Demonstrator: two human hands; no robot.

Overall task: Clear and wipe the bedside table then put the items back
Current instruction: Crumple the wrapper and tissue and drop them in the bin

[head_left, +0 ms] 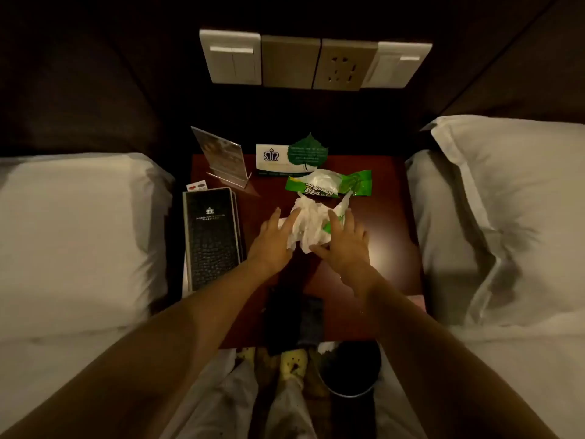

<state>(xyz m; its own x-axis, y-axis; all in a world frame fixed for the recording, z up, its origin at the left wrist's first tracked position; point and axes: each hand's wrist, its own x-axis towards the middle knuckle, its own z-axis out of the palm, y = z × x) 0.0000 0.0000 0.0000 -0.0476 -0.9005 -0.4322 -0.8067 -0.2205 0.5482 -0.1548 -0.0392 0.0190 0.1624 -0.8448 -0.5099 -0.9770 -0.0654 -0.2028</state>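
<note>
A dark red bedside table (pixel 380 223) stands between two beds. Over its middle, my left hand (pixel 273 239) and my right hand (pixel 346 242) both hold a crumpled white tissue (pixel 308 223), with a scrap of green wrapper (pixel 335 218) under my right fingers. Just behind the tissue lies a green and white snack packet (pixel 326 183). At the back are a white card (pixel 272 158) with a green leaf-shaped card (pixel 307 152) and a clear acrylic sign holder (pixel 221 156). A black leather-look folder (pixel 212 236) lies along the left edge, with a small card (pixel 197 186) behind it.
White bedding lies on the left (pixel 72 236) and a white pillow on the right (pixel 503 217). Wall switches and a socket (pixel 313 63) sit above the table. A black bin (pixel 351 369) stands on the floor below the table's front edge, beside my feet.
</note>
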